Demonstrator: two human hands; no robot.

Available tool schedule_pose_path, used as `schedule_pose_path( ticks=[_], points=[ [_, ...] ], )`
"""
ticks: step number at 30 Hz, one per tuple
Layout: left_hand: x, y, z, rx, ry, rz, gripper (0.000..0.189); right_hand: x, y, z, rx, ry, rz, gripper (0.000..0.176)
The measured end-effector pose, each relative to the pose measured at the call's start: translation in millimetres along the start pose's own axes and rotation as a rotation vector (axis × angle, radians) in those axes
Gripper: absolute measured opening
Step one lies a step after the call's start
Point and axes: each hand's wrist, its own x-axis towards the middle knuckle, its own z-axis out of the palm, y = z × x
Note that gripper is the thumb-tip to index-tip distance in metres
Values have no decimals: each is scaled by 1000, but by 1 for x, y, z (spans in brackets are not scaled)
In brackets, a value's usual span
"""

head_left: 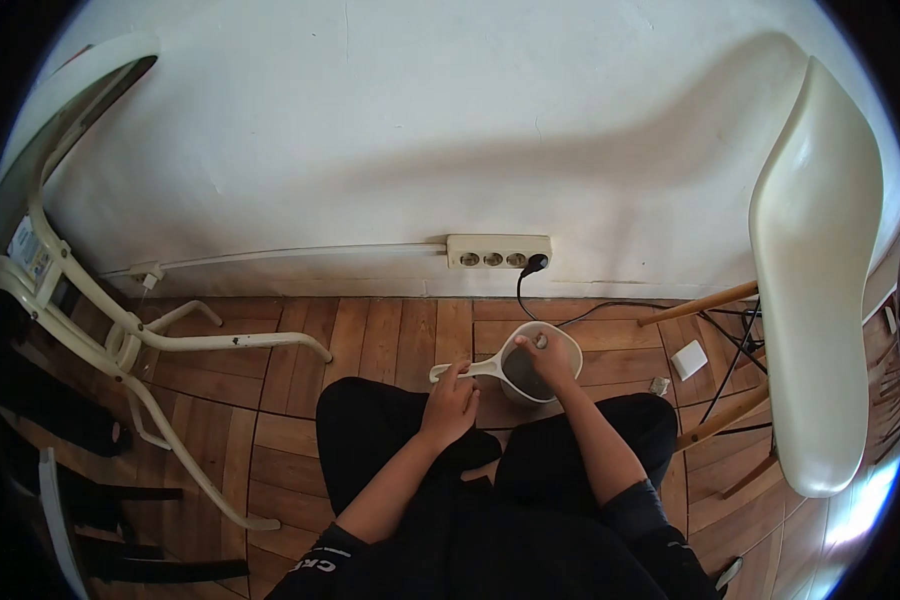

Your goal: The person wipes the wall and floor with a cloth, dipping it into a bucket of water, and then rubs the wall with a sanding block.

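Note:
A white long-handled dipper (573,352) sits between my knees, near the wall, its round mouth facing up. My left hand (450,408) is closed around the end of its handle. Over the dipper's opening is my right hand (550,364), fingers pinched together near the far rim. A small pale spot shows at these fingertips, too small to name. The inside of the dipper looks grey, and my right hand hides part of it.
A wall socket strip (498,251) with a black plug (536,263) and cord is ahead. A cream metal-framed chair (220,342) stands left, a white shell chair (815,290) right. A white block (689,360) and a small crumpled piece (660,386) lie on the wooden floor.

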Motion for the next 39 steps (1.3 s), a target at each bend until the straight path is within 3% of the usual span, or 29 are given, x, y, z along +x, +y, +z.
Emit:
schedule_pose_path(
  ticks=[6,15,21,24,27,39],
  points=[
    [-1,-1,1,-22,-14,-3,8,5,12,9,-39,49,-98,59],
    [-2,-2,2,-18,-17,-30,9,-1,3,18,-94,162,83,70],
    [-1,1,-1,-20,-24,-32,9,-1,1,14,30,252,-4,62],
    [-1,0,-1,-30,-27,-35,9,13,16,15,234,118,40,59],
    [-1,-2,0,-30,-22,-23,8,20,28,24,293,161,44,47],
    [-1,-2,0,-34,-28,-5,10,8,10,17,380,136,-48,47]
  ],
)
